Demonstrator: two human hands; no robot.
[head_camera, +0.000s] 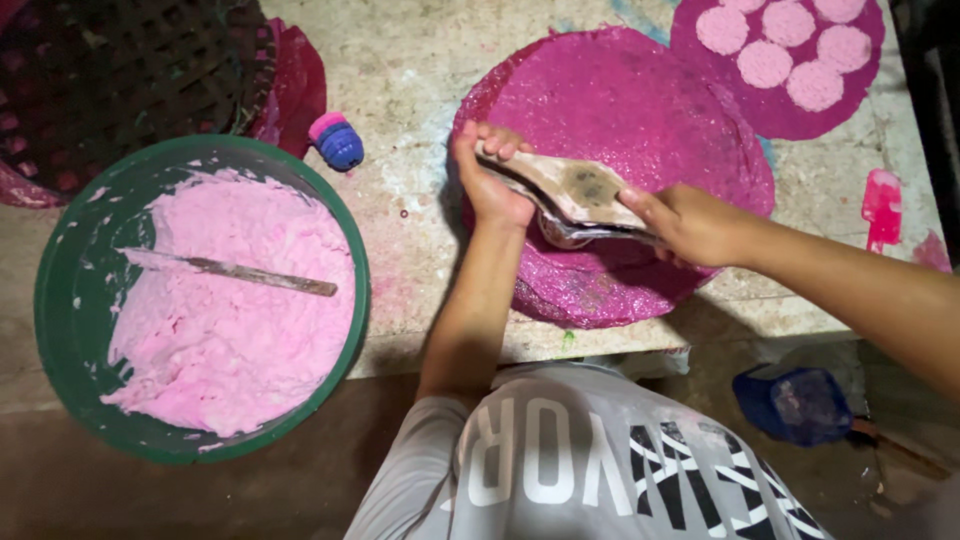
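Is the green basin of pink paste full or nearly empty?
Fairly full: pink paste covers most of the green basin, with a stick lying on top.

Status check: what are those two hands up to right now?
Both hands, left and right, grip a flat board over a pink sheet. Nothing in the way.

Flat stained board (575, 190) over magenta sheet (640, 110)

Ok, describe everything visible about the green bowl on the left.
The green bowl is round and wide, plastic by its look, its rim smeared with pink. It is mostly filled with soft, lumpy pink dough. A flat, paste-coated stick lies across the dough. The bowl sits left of the person, with neither hand touching it.
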